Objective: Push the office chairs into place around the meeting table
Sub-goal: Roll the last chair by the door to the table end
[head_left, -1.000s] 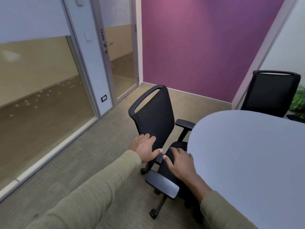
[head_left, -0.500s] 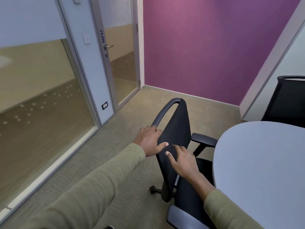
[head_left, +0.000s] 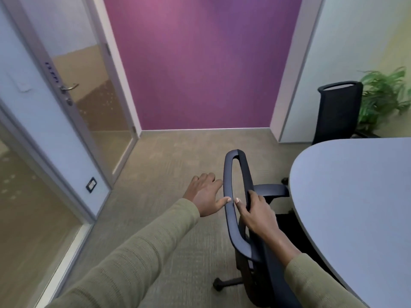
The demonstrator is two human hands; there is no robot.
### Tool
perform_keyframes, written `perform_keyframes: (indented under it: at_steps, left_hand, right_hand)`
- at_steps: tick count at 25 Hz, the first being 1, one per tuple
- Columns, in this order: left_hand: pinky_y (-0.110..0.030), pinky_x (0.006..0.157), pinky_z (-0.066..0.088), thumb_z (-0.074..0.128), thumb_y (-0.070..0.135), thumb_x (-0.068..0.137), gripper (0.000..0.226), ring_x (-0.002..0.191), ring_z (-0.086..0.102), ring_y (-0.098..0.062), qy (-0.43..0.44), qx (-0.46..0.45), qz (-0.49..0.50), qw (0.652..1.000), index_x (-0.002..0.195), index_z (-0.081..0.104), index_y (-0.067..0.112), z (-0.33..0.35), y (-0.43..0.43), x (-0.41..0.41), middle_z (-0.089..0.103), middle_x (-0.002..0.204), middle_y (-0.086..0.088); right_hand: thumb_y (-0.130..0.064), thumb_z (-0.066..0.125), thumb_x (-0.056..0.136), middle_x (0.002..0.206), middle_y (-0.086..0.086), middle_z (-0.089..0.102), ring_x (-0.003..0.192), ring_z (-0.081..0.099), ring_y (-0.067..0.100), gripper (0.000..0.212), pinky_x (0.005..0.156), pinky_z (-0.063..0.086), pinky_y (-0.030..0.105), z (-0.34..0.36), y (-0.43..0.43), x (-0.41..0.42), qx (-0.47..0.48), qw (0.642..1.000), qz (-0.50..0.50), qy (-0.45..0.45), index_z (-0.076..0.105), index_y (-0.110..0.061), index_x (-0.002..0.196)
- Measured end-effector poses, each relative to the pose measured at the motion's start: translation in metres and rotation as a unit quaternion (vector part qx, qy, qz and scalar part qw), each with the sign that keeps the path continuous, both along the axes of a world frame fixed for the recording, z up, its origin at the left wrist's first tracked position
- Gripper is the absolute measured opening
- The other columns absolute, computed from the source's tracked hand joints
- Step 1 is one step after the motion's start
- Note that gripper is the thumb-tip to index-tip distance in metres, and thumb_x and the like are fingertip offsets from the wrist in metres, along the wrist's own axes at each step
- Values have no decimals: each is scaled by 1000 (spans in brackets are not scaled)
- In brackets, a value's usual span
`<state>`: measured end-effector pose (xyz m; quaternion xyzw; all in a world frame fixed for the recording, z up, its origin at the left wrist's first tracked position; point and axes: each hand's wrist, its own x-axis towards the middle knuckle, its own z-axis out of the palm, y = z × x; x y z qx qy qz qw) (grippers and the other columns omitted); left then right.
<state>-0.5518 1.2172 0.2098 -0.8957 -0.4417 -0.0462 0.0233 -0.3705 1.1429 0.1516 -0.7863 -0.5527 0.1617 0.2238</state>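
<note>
A black office chair stands right below me, seen from above, its backrest edge-on and its seat facing the grey meeting table on the right. One armrest reaches under the table's rounded edge. My left hand lies flat against the back of the backrest, fingers spread, thumb on the top frame. My right hand wraps over the backrest's top from the seat side. A second black chair stands at the table's far end.
A glass partition and glass door run along the left. A purple wall closes the far side. A green potted plant stands behind the far chair. Beige carpet lies open between chair and door.
The chair has turned so its seat faces the table and its backrest is edge-on below me. My view swung right and closer, and my right hand closed over the backrest top.
</note>
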Motion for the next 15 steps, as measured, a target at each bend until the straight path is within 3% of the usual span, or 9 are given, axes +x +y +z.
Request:
perform_keyframes:
  at_steps: [4, 8, 12, 15]
  left_hand:
    - [-41, 94, 37, 42, 66, 92, 59, 112, 48, -26, -3, 1, -57, 998, 129, 55, 21, -5, 58, 11, 52, 120, -3]
    - [-40, 93, 37, 43, 65, 91, 54, 111, 46, -26, 11, 17, -144, 989, 119, 55, 20, -17, 114, 35, 49, 120, -4]
    - [-42, 100, 35, 34, 73, 89, 67, 122, 44, -26, 51, 38, -275, 959, 122, 58, 20, -30, 173, 62, 49, 131, -8]
    - [-42, 100, 37, 26, 76, 91, 75, 123, 48, -31, 30, 52, -377, 924, 107, 68, 17, -38, 213, 85, 53, 129, -12]
  right_hand:
    - [-67, 47, 89, 141, 15, 49, 122, 55, 34, 76, 96, 49, 49, -6, 33, 0, -71, 997, -35, 12, 34, -20, 147]
    - [-57, 47, 95, 134, 13, 52, 115, 59, 33, 60, 89, 52, 45, -16, 59, 0, -90, 993, -73, 14, 38, -18, 140]
    - [-57, 44, 97, 132, 7, 54, 115, 59, 27, 56, 87, 50, 41, -6, 71, 0, -101, 990, -99, 20, 37, -23, 142]
    - [-63, 43, 95, 128, 2, 55, 112, 60, 23, 61, 87, 50, 38, 11, 73, -3, -114, 985, -126, 21, 35, -27, 143]
